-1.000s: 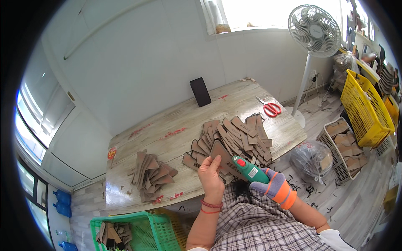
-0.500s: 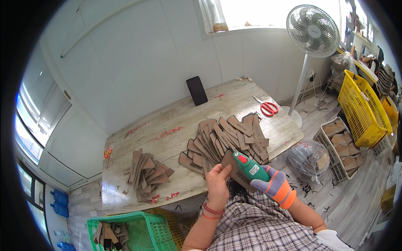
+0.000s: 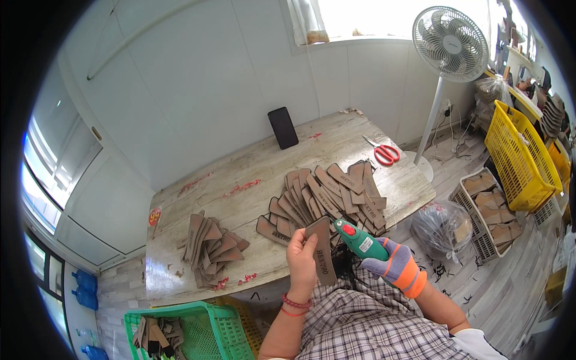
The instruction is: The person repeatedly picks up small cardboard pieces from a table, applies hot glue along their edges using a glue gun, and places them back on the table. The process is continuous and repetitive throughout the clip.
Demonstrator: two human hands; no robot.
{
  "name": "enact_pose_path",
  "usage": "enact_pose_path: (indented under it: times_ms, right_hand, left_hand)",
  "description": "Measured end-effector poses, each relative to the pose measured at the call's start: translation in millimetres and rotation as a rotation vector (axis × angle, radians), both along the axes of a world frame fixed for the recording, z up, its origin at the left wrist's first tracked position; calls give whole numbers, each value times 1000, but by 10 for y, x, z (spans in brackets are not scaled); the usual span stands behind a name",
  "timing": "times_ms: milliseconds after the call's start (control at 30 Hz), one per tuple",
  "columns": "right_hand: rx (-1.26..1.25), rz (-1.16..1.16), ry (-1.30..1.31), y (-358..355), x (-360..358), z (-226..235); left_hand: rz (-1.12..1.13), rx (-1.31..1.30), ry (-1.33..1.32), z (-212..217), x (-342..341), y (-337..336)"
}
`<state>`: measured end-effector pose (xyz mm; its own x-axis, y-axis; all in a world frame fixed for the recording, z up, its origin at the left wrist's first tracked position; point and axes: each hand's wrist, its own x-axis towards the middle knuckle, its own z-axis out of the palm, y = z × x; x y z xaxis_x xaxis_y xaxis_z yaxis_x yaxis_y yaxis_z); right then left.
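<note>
My bare left hand [image 3: 302, 262] pinches a flat brown strip [image 3: 324, 259] with a dark edge and dark print, held upright over the table's front edge. My right hand [image 3: 397, 268], in a grey-purple and orange glove, is wrapped round a green handheld power tool [image 3: 363, 245] with a red button. Its dark tip points up and left, just right of the strip and apart from it. Beyond my hands, a fanned heap of similar brown strips [image 3: 333, 186] covers the right part of the table [image 3: 228, 171]. A smaller heap of brown strips [image 3: 210, 246] lies at the left.
Red-handled scissors [image 3: 386, 155] and an upright black phone [image 3: 282, 128] are farther back on the table. A green basket [image 3: 219, 336] with brown pieces stands below its front left. At the right are a fan [image 3: 441, 90], a clear bag [image 3: 441, 231] and a yellow crate [image 3: 519, 159].
My left hand has drawn the strip left, away from the tool, and turned it more upright. The tool's tip, over the strip before, is now clear of it. My right hand has barely shifted.
</note>
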<state>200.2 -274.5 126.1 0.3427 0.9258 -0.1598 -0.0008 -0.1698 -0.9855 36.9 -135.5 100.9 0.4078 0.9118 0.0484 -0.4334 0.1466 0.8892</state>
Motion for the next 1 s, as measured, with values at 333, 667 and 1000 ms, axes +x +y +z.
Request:
enact_pose_path:
  times_ms: [333,667,1000]
  right_hand:
    - [-12,39,-22,-16,11,63]
    - [-46,97,-16,-58,60,127]
    - [-119,199,-256,-84,152,248]
  left_hand:
    - [65,213,178,3,-106,102]
    - [63,414,374,183,-306,227]
    - [-79,616,521,503,-491,392]
